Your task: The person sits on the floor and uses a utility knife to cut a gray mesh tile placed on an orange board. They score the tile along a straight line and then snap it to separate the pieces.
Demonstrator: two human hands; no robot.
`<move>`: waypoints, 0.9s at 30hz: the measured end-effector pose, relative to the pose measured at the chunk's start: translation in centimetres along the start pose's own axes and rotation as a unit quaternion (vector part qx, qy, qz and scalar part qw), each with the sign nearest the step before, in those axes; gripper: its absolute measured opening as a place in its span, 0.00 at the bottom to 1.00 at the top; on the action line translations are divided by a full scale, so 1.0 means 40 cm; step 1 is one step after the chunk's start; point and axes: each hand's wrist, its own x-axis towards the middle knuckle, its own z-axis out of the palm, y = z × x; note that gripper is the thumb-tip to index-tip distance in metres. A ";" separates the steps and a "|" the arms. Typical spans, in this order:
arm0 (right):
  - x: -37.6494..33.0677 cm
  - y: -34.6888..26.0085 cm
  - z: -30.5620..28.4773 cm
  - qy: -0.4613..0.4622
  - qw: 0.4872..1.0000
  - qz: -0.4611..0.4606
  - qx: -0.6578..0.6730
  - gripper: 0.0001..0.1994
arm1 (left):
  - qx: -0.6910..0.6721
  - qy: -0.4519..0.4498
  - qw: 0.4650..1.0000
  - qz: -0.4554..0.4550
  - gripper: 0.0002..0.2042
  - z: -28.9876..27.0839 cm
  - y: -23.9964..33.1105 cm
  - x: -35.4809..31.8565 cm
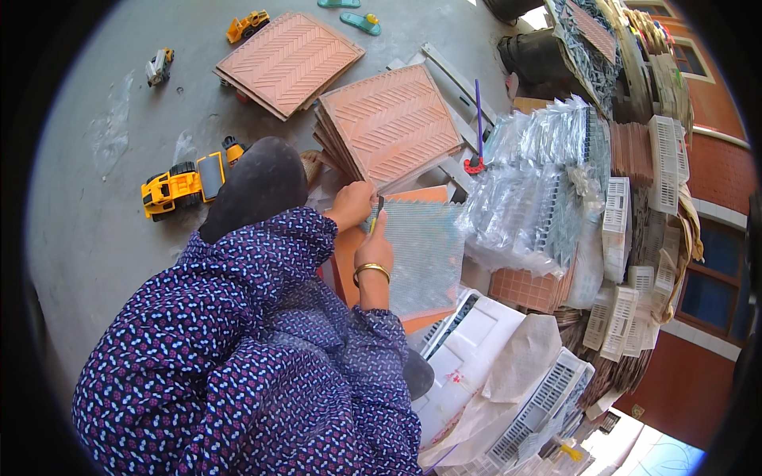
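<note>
A translucent, pale blue-green mesh-like sheet (pixel 423 250) lies over an orange board (pixel 429 193) in front of me. My right hand (pixel 375 252) is closed around a slim yellow-and-black utility knife (pixel 380 206), its thumb pointing away from me along the tool. This hand rests over the left edge of the sheet, a gold bangle on its wrist. At the sheet's far left corner my left hand (pixel 354 205) has its fingers closed in a pinch, close to the knife's tip. What sits between those fingers is mostly hidden.
Two stacks of patterned terracotta-coloured panels (pixel 393 123) (pixel 291 63) stand beyond my hands. To the right are plastic-wrapped sheets (pixel 516 206), white plastic crates (pixel 544 404) and a red-ended purple rod (pixel 477 127). Toy trucks (pixel 173 191) and green slippers (pixel 361 23) lie on the floor.
</note>
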 end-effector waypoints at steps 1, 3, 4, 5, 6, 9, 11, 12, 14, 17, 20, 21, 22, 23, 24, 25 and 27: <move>0.001 0.000 0.005 0.003 1.000 0.001 0.002 0.28 | -0.001 0.001 1.000 -0.003 0.03 0.002 -0.002 -0.001; 0.001 -0.003 0.009 0.010 1.000 0.002 0.007 0.29 | -0.003 0.001 1.000 -0.007 0.03 0.004 -0.005 0.000; -0.002 -0.003 0.005 0.004 1.000 0.004 0.000 0.28 | -0.017 0.004 1.000 -0.012 0.03 0.006 -0.008 0.000; -0.008 -0.009 -0.008 -0.002 1.000 0.005 -0.007 0.28 | -0.030 0.008 0.999 -0.016 0.03 0.007 -0.009 0.001; -0.014 -0.012 -0.014 -0.007 1.000 0.006 -0.015 0.28 | -0.044 0.011 0.999 -0.019 0.03 0.007 -0.011 0.001; -0.020 -0.002 0.000 0.004 1.000 -0.012 -0.013 0.28 | -0.051 0.002 0.998 -0.032 0.03 0.007 -0.014 -0.001; -0.029 -0.004 0.001 0.013 1.000 -0.014 -0.006 0.28 | -0.048 0.012 0.998 -0.024 0.03 0.011 -0.016 0.001; -0.034 -0.006 0.001 0.017 1.000 -0.015 -0.003 0.28 | -0.047 0.016 0.999 -0.020 0.03 0.011 -0.017 0.002; -0.039 -0.002 0.014 0.014 1.000 -0.015 0.007 0.28 | -0.035 0.016 0.999 -0.017 0.03 0.014 -0.020 0.002; -0.057 -0.002 0.017 0.005 1.000 -0.015 0.022 0.29 | -0.038 0.009 0.999 -0.021 0.03 0.010 -0.016 0.001; -0.072 0.011 0.040 0.000 0.998 -0.020 0.054 0.30 | -0.062 0.036 0.997 -0.041 0.03 0.013 -0.024 0.015; -0.078 0.014 0.053 0.000 0.997 -0.024 0.068 0.31 | -0.072 0.053 0.995 -0.049 0.03 0.012 -0.032 0.026; -0.088 0.017 0.065 0.002 0.996 -0.022 0.085 0.31 | -0.070 0.046 0.995 -0.059 0.03 0.005 -0.043 0.036; -0.104 0.023 0.077 -0.002 0.995 -0.023 0.099 0.31 | -0.069 0.042 0.994 -0.075 0.03 -0.002 -0.062 0.039; -0.121 0.032 0.084 0.003 0.993 -0.018 0.114 0.31 | -0.072 0.033 0.993 -0.082 0.03 -0.006 -0.059 0.045; -0.133 0.069 0.135 0.086 0.982 -0.085 0.148 0.31 | -0.090 0.032 0.991 -0.095 0.04 -0.002 -0.053 0.041; -0.154 0.097 0.147 0.138 0.966 -0.130 0.179 0.30 | -0.066 0.099 0.991 -0.054 0.03 -0.016 -0.044 0.037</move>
